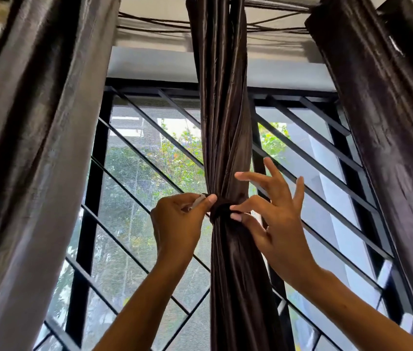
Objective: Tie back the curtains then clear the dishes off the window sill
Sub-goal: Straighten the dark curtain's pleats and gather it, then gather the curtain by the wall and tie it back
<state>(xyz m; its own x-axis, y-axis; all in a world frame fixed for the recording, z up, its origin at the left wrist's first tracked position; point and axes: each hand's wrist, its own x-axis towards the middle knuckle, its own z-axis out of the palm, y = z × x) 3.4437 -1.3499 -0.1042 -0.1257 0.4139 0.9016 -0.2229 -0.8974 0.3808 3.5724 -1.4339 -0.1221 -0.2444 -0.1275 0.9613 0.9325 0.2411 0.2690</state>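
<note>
- the middle curtain (221, 122) hangs down the centre of the view, dark brown and shiny, gathered and twisted into a narrow bundle in front of the window (149, 173).
- a dark band (221, 210) wraps round the bundle at its narrowest spot, cinching it; the cloth fans out a little above and below.
- the left hand (177, 219) is at the left side of the band, fingers curled in, thumb tip pressed against the band's edge. a small pale strip shows between thumb and forefinger; what it is cannot be told.
- the right hand (273, 211) is at the right side of the band. its forefinger and thumb pinch the band, while the other three fingers stand spread and raised, touching nothing.
- both forearms reach up from the lower edge, one on each side of the bundle.
- the left curtain (35, 148) hangs loose along the left side, grey-brown, well apart from the hands.
- the right curtain (390, 110) hangs loose along the right side, darker, also well apart.
- behind the curtains the window has a black grille (134, 153) of slanted bars, with green leaves outside.
- thin dark cords (149, 21) run across above the window, near the ceiling.
- the window sill and dishes are out of view.
</note>
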